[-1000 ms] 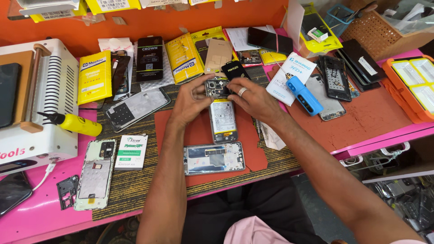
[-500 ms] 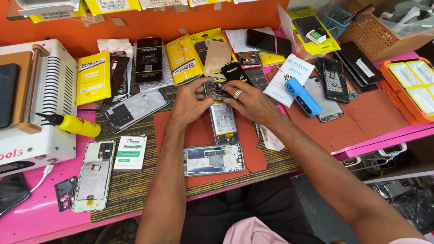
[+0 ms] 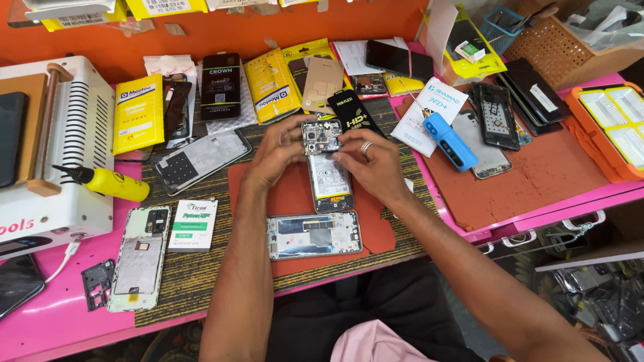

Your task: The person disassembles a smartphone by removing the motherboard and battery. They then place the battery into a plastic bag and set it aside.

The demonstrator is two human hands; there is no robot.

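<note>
Was standing right by the counter [image 3: 40, 322] for this one. The opened phone [image 3: 329, 171] lay back-up on the red work mat [image 3: 295, 194], long side running away from the person, probably so the top end sat right under both hands. The left hand [image 3: 278, 151] had its grip pinched on the left edge of the phone's top end, looked like it was just steadying it. The right hand [image 3: 365, 161], ring on one finger, had its fingertips closed on the dark camera-end board from the other side; couldn't tell if anything tiny was between them.

The phone itself had no back cover: pale battery down the middle, dark cluttered board at the top. A bare phone frame [image 3: 314, 234] lay crosswise just nearer than the phone, same mat. The blue electric screwdriver [image 3: 451, 141] sat off to the phone's right, within easy reach.
</note>
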